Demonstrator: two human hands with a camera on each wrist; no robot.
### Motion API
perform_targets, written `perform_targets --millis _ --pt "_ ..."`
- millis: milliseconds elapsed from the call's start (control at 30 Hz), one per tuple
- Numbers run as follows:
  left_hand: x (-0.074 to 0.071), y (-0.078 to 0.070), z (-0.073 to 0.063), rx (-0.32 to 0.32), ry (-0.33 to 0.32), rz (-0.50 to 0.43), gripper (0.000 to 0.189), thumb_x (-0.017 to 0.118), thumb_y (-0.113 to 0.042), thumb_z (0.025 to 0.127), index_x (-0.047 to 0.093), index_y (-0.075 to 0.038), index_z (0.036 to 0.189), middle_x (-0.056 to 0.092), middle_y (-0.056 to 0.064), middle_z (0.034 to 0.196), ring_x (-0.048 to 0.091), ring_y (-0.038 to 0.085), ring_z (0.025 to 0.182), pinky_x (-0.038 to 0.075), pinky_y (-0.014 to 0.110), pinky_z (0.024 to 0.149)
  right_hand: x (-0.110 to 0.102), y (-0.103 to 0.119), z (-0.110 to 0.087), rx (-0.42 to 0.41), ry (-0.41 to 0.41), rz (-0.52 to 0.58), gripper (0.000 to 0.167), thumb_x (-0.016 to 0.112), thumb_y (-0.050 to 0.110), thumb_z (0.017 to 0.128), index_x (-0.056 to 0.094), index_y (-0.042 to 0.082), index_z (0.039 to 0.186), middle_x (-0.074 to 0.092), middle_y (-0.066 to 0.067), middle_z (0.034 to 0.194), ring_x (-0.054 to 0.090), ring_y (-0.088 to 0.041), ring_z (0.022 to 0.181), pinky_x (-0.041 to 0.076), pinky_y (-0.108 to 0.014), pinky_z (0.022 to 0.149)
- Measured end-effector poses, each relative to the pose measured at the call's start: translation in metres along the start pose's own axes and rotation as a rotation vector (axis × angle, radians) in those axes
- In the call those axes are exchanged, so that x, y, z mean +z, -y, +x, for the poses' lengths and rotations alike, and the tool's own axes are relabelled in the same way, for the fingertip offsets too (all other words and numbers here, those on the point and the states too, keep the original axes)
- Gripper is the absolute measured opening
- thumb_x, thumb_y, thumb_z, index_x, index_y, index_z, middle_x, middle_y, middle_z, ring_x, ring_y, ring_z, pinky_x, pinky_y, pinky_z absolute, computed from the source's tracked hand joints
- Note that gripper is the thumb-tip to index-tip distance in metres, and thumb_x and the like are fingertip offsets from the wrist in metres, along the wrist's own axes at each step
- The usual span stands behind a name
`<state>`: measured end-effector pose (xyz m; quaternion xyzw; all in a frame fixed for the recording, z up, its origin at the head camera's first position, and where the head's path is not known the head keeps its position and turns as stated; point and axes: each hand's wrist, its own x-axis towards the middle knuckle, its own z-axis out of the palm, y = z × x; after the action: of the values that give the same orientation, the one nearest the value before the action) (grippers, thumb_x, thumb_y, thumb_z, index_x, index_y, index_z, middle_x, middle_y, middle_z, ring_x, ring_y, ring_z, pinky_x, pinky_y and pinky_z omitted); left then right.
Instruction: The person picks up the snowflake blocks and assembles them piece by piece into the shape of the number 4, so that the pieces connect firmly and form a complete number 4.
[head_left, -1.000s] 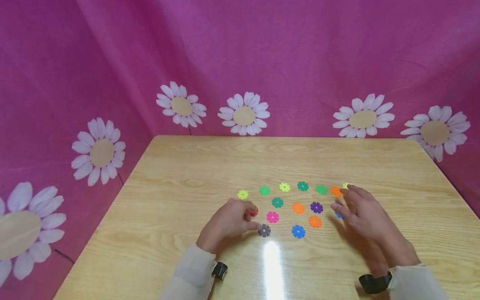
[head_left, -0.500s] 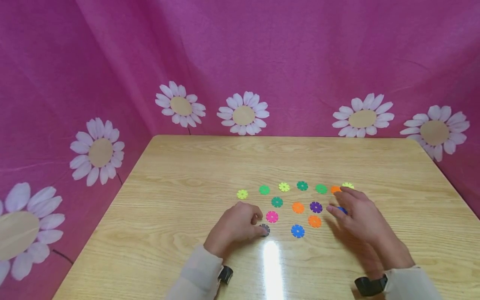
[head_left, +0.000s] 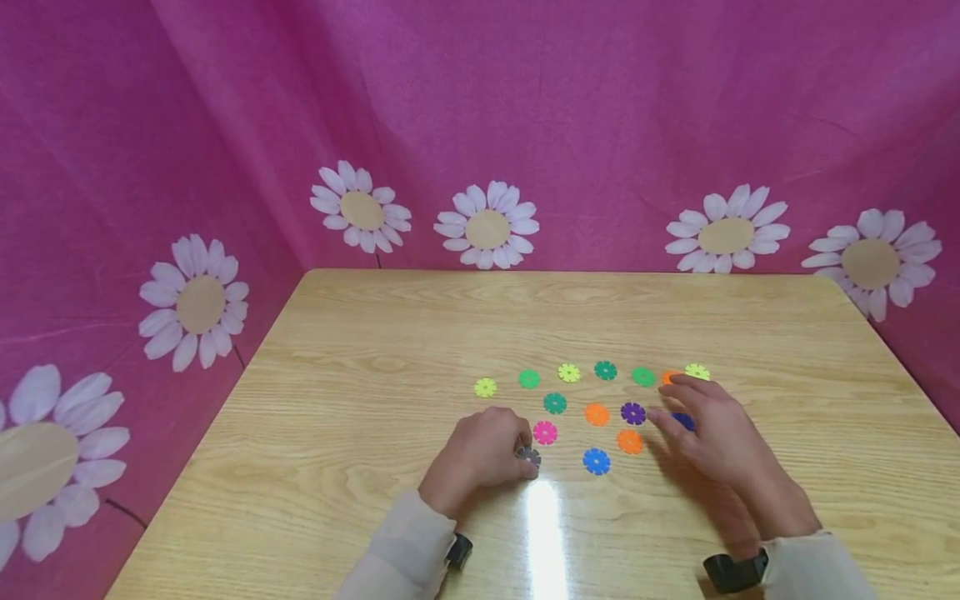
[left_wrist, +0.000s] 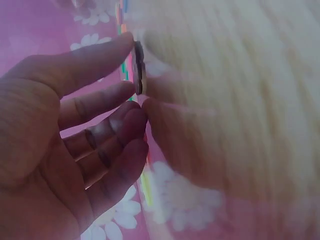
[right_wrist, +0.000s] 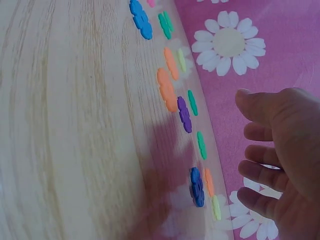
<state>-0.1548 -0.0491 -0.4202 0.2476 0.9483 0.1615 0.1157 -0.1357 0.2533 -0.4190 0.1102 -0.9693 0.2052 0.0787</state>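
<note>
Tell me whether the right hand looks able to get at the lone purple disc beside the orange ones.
Probably yes: the right hand hovers close to the purple disc, on its right, apparently holding nothing, and nothing visible lies over the disc or blocks the way.

Look at the left sleeve [head_left: 397, 546], pale cream, long, softly creased, right down to the wrist! And beside its cuff, a black unit [head_left: 459, 552], small and blocky, a touch of shine on it, partly hidden by the cloth. Across to the right sleeve [head_left: 813, 567], the same cream, a neat straight cuff, and there's a second black unit [head_left: 731, 572], chunky, rounded at the corners, dark all over!
</note>
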Motion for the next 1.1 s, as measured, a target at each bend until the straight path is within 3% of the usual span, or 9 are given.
perform_targets --millis 267,533,767,933,1100 --pt "0.0 -0.005 0.004 -0.034 0.034 -0.006 0.02 0.087 -0.026 0.078 0.07 -0.015 0.082 0.055 -0.009 0.074 0.05 0.01 0.071 0.044 0.027 0.062 0.003 0.004 0.0 -0.031 -0.019 0.019 0.044 0.073 0.028 0.092 0.066 -0.007 0.119 0.054 -0.03 0.132 0.045 -0.05 0.124 0.037 -0.067 0.1" --pt "-0.003 -0.005 0.003 0.003 0.027 -0.018 0.024 0.088 -0.017 0.074 0.065 -0.017 0.082 0.056 -0.011 0.074 0.051 0.01 0.07 0.043 0.025 0.062 0.007 0.01 -0.002 -0.064 -0.048 0.053 0.04 0.075 0.026 0.091 0.068 -0.004 0.117 0.061 -0.025 0.123 0.054 -0.047 0.115 0.045 -0.063 0.094" --pt "-0.004 -0.002 0.001 0.048 0.004 -0.073 0.027 0.088 -0.008 0.073 0.063 -0.018 0.079 0.056 -0.013 0.071 0.051 0.008 0.069 0.044 0.023 0.061 0.012 0.017 -0.001 -0.068 -0.011 0.077 0.034 0.077 0.02 0.089 0.069 -0.002 0.114 0.064 -0.019 0.114 0.065 -0.036 0.097 0.055 -0.054 0.082" --pt "-0.004 -0.002 0.001 0.062 0.009 -0.094 0.026 0.088 -0.007 0.075 0.065 -0.018 0.081 0.058 -0.015 0.072 0.053 0.005 0.07 0.045 0.023 0.064 0.014 0.021 -0.001 -0.061 0.039 0.086 0.035 0.076 0.021 0.09 0.069 -0.001 0.116 0.066 -0.016 0.112 0.064 -0.033 0.098 0.055 -0.052 0.083" --pt "-0.005 -0.002 0.0 0.059 0.034 -0.131 0.025 0.087 -0.006 0.076 0.067 -0.018 0.083 0.061 -0.016 0.072 0.055 0.003 0.069 0.047 0.022 0.066 0.02 0.024 -0.001 -0.135 0.021 0.095 0.032 0.078 0.018 0.088 0.07 -0.001 0.112 0.069 -0.012 0.104 0.066 -0.029 0.093 0.054 -0.05 0.084"
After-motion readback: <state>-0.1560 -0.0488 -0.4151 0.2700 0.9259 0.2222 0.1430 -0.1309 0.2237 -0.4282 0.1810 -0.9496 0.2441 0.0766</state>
